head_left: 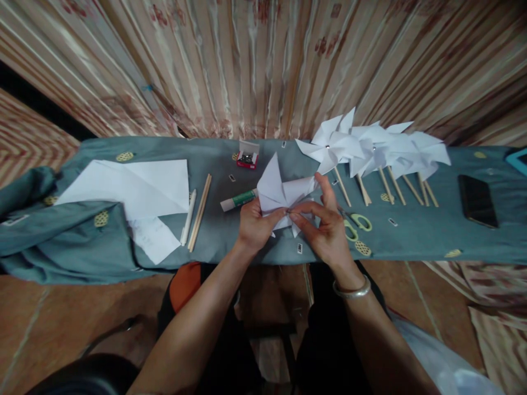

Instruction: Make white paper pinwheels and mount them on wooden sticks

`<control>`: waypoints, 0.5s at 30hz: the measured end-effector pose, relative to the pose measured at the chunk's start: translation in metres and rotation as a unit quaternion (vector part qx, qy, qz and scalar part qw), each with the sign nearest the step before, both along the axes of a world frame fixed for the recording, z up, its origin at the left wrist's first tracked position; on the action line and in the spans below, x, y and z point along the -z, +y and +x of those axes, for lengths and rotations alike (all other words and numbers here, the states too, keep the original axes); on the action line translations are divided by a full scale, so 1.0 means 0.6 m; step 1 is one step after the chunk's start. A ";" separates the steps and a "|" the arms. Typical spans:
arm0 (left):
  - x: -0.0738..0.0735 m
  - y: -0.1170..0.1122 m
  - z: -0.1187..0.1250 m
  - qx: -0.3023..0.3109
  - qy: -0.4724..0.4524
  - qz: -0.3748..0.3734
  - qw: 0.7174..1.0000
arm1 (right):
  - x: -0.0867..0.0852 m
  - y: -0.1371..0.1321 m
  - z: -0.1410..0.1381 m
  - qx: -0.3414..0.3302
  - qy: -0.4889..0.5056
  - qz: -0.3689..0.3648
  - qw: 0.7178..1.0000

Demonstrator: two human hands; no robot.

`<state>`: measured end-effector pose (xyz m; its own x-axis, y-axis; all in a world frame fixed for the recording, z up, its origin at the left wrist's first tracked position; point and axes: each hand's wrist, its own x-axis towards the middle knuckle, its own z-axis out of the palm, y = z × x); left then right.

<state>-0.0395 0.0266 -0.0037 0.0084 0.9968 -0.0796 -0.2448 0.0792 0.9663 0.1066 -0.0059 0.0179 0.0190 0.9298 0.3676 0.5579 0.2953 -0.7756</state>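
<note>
The left hand (254, 226) has its fingers closed on a white paper pinwheel (272, 192), the thumb lying across its front toward the centre. The right hand (329, 233) has its thumb and forefinger pinched together at that same centre, where something small and dark shows between the fingertips, too small to make out; another finger is raised beside the right-hand fold of the paper. The pinwheel is held over the middle of the surface (420, 241), nearer its near edge than its far one. A metal bangle (352, 288) circles the right wrist. Just left of the pinwheel lies a glue stick (239, 201), its right end partly hidden, and beyond it, toward the far edge, stands an open red box (247, 160) with small shiny things inside. Scissors (357, 224) with green handles lie beside the right hand, their blades mostly hidden. Farther left, a white pen (188, 217) and some thin wooden sticks (200, 213) lie side by side, and white paper sheets (158, 184) spread toward the left end, where the cloth is bunched. To the right, a row of overlapping finished pinwheels (335, 144) lies along the far edge, sticks pointing to the near edge. A dark phone (477, 201) lies toward the right end, and a patterned curtain (247, 71) hangs behind the far edge.
</note>
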 end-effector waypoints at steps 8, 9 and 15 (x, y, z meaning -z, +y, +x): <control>0.002 -0.002 0.000 0.004 0.002 0.003 1.000 | -0.002 0.001 0.000 -0.005 -0.003 0.000 1.000; 0.002 -0.002 0.000 0.005 0.001 0.001 1.000 | -0.002 0.001 0.000 -0.004 -0.003 0.002 1.000; 0.002 -0.002 0.000 0.002 0.003 0.000 1.000 | -0.001 0.000 0.000 -0.008 -0.003 0.001 1.000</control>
<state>-0.0397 0.0256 -0.0048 0.0119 0.9967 -0.0803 -0.2385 0.0809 0.9678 0.1067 -0.0058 0.0188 0.0028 0.9293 0.3693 0.5578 0.3051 -0.7719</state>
